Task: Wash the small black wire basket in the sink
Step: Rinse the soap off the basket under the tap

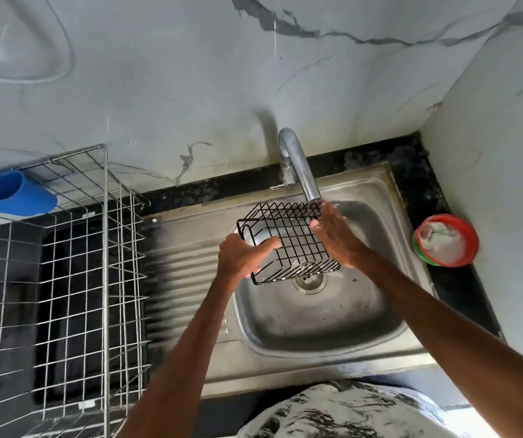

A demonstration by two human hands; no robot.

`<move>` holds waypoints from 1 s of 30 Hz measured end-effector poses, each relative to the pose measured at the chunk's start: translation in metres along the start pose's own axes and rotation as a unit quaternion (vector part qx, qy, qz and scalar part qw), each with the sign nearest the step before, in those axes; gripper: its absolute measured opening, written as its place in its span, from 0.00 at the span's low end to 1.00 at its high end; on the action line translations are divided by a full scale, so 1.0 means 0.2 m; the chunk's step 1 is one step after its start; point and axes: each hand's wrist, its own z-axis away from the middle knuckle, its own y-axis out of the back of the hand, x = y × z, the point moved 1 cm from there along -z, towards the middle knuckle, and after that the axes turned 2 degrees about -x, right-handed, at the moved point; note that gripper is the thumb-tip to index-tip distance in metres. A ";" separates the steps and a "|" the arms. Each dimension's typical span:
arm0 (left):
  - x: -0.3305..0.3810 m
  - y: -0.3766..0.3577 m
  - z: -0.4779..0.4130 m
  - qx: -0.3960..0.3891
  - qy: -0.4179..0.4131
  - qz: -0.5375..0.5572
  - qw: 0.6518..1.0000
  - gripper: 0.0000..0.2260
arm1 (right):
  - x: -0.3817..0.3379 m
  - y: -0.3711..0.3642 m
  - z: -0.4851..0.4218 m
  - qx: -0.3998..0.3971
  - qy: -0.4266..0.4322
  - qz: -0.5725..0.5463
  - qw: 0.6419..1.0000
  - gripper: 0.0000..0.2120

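Basket (288, 241) is where? /OP
up over the sink (317, 346) bowl, just under the faucet (298, 165) spout /reply
and the 2 hands? /OP
left hand (241, 254) grips its left end, thumb hooked over the wire; right hand (336, 238) lies flat, fingers straight, against its right side /reply

Soft daylight, wide-angle warp, blurry edges
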 end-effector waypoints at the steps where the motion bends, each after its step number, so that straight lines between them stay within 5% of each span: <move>1: 0.01 -0.01 0.00 0.005 0.001 -0.010 1.000 0.24 | -0.07 -0.02 0.01 -0.006 0.018 0.006 1.000 0.40; 8: 0.03 -0.03 -0.01 -0.001 -0.004 -0.039 0.999 0.36 | -0.44 -0.03 0.09 -0.012 0.164 -0.048 0.985 0.32; 12: 0.01 0.01 0.00 0.000 -0.008 -0.029 1.000 0.27 | -0.25 0.07 0.00 0.061 0.053 -0.061 0.995 0.42; 16: 0.01 0.01 0.02 -0.006 -0.010 -0.002 1.000 0.24 | 0.00 0.06 -0.04 0.046 -0.044 -0.017 0.998 0.49; 21: 0.06 -0.01 0.02 -0.015 0.026 0.048 0.998 0.25 | -0.27 -0.09 0.13 0.043 0.109 0.063 0.991 0.41; 25: 0.06 0.00 0.00 -0.016 0.070 0.069 0.995 0.32 | -0.42 -0.17 0.26 0.047 0.210 0.018 0.976 0.36; 28: 0.04 0.04 0.01 -0.044 0.103 0.132 0.985 0.36 | -0.29 -0.13 0.23 0.073 0.219 0.065 0.971 0.34; 30: 0.04 0.07 0.02 -0.055 0.107 0.143 0.982 0.36 | -0.14 -0.08 0.19 0.071 0.143 0.070 0.985 0.38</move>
